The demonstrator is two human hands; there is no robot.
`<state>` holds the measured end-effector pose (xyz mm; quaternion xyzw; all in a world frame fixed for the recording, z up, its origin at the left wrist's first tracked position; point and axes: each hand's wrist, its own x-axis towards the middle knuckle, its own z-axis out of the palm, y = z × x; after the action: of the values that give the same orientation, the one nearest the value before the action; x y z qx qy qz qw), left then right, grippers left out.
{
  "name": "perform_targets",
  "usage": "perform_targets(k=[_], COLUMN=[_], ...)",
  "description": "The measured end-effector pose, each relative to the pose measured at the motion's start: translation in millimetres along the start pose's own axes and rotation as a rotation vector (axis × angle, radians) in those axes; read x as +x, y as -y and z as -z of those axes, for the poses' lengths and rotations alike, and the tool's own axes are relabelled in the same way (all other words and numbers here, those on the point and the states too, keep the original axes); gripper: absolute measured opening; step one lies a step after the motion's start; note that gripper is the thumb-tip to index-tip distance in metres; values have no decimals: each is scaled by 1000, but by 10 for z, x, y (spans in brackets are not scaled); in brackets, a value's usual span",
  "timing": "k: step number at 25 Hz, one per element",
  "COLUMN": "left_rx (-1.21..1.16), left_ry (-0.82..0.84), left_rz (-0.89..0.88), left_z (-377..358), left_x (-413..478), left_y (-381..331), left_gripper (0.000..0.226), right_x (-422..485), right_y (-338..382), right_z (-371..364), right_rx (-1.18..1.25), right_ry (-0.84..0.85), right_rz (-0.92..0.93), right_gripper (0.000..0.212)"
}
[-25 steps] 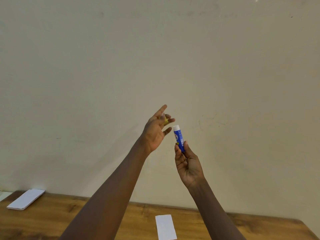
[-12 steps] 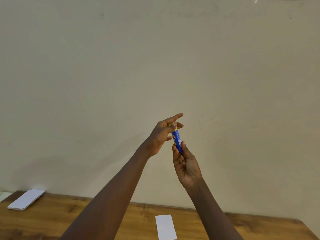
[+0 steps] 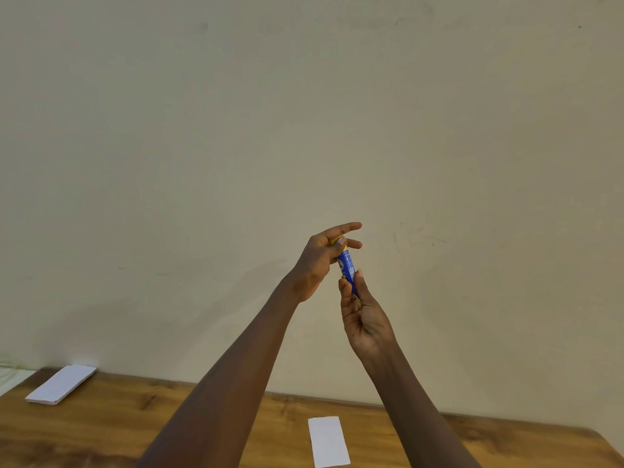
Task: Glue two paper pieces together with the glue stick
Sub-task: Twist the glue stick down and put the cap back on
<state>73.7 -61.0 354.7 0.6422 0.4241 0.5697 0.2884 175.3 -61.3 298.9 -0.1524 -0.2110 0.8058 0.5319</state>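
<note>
I hold a blue glue stick (image 3: pixel 347 264) upright in the air in front of the wall. My right hand (image 3: pixel 363 317) pinches its lower end between thumb and fingers. My left hand (image 3: pixel 320 256) pinches the yellow cap (image 3: pixel 337 240) on the stick's top, index finger stretched out. One white paper piece (image 3: pixel 328 441) lies on the wooden table (image 3: pixel 101 430) below my arms. A second white paper piece (image 3: pixel 62 384) lies at the table's far left corner.
A plain beige wall (image 3: pixel 304 130) fills most of the view behind the table. The table's right edge slants in at the lower right.
My left hand came in from the left with the yellow cap and set it on the stick's white top. The right hand stayed nearly still.
</note>
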Motion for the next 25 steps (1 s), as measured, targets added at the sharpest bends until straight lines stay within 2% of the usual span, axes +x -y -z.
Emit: perform_targets(k=[5,7,8,9,11,12,14,19,25], left_rx=[30,15,9,9,30,44,54,75,247], left_ry=[9,26,32,35,45,52,70,73,101], left_rz=[-2,9,19,29,49,54,83,245,586], left_z=[-41,-58,-76,-98,-183,-233,-354,-561,-511], left_x=[38,20,1,-21,-100,-144,-253,-418,-694], left_y=[67,104,130,165,296,379,592,1143,2077], left_gripper=[36,37,38,38,39,39,39,48,63], right_x=[42,76,93,109,142,171,202,334,530], right_y=[-7,5,11,21,33,32,14,-68,-270], right_z=[95,176,226,281,438,513,674,1224,2248], right_rx=[16,-66,-182,-397,-999,-1212,-1414,-1572,-1650], right_ry=[27,60,85,115,159,182,204,81,-159], right_rz=[2,26,60,122,303,387,452,399,249], right_gripper=[25,22,20,18,16,16,20,26,22])
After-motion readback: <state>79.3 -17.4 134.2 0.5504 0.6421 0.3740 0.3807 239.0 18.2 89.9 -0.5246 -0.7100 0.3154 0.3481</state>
